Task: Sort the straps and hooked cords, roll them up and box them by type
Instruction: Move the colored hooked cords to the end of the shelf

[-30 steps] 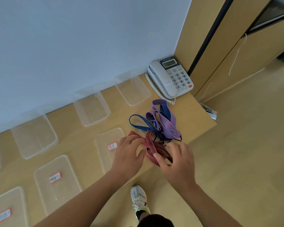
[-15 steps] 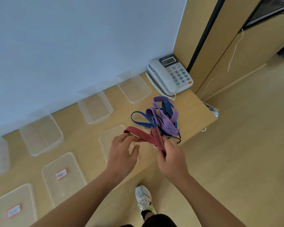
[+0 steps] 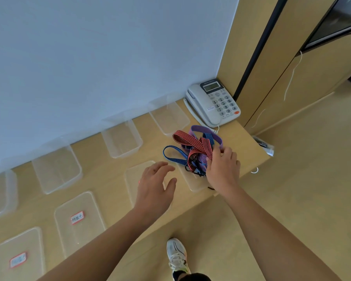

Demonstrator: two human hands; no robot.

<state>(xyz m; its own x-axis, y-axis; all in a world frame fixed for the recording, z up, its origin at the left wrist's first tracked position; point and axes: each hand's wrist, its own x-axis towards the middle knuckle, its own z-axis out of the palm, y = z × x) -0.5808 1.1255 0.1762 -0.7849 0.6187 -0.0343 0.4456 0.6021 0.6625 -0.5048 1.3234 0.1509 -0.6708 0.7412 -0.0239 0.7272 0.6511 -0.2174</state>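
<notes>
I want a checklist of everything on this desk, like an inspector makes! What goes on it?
Surface: wooden desk, against a pale wall.
Job's things: red striped strap, blue cord and purple strap tangled together; clear boxes empty, labelled lids lying flat.
Clutter: desk phone.
Hands: right hand pinches the red striped strap; left hand open above the desk, holding nothing.
Cables: phone cord along the phone.
Surroundings: wooden cabinet; white shoe on the floor.
</notes>
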